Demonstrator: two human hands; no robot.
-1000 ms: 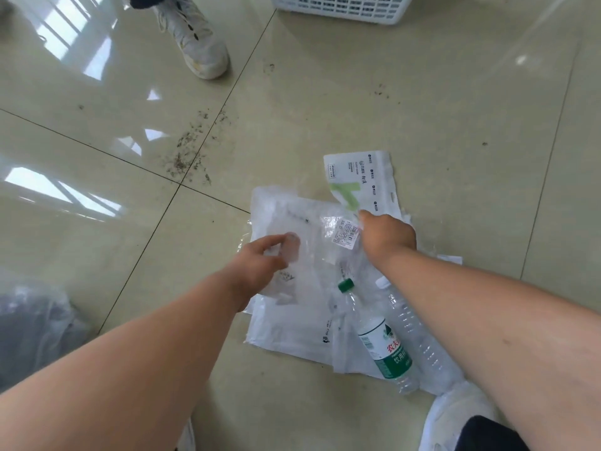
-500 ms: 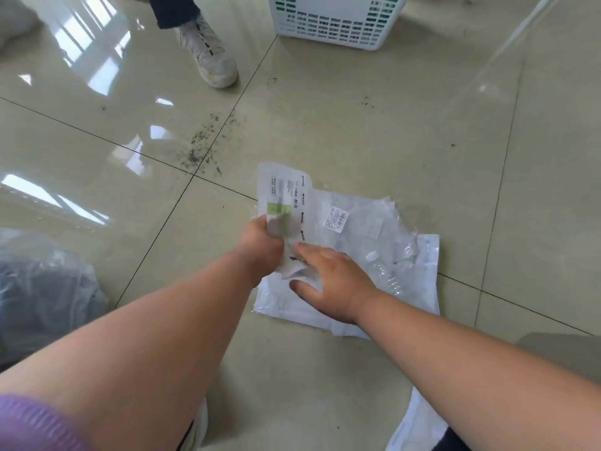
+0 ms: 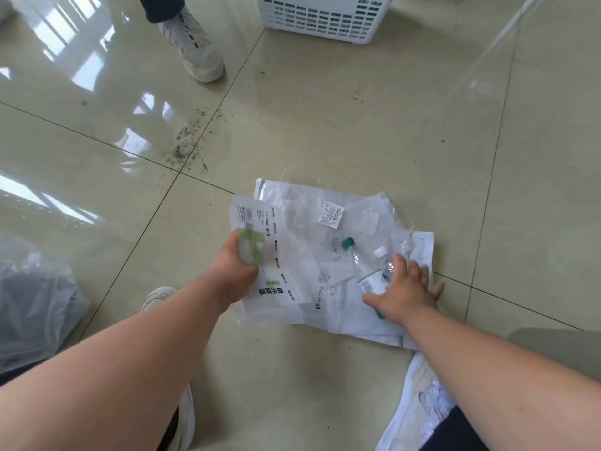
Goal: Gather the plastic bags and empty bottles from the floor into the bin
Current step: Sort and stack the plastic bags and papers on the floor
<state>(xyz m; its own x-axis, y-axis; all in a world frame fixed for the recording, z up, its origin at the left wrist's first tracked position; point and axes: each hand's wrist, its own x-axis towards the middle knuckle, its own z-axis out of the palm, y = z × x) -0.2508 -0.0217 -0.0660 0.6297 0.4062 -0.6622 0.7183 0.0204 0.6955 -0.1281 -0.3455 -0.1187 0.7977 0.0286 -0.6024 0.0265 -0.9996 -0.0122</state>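
Note:
A pile of clear and white plastic bags [image 3: 325, 229] lies on the tiled floor in front of me. My left hand [image 3: 232, 271] is shut on a printed bag with a green mark [image 3: 270, 255] at the pile's left edge. Two empty clear bottles lie on the pile: one with a green cap [image 3: 349, 244] and one with a white cap [image 3: 374, 271]. My right hand [image 3: 403, 288] rests with fingers spread on the bottles' lower ends, not closed around them. The white slotted bin [image 3: 322, 19] stands at the top of the view.
Another person's white shoe [image 3: 192, 43] stands left of the bin. Dark crumbs [image 3: 188, 141] are scattered on the floor near a tile joint. A grey bundle in clear plastic [image 3: 35, 297] lies at the left edge. My own shoes [image 3: 419, 402] are at the bottom.
My left hand has kept the printed bag and drawn it lower. My right hand has moved from the pile's left side to the right, onto the bottles.

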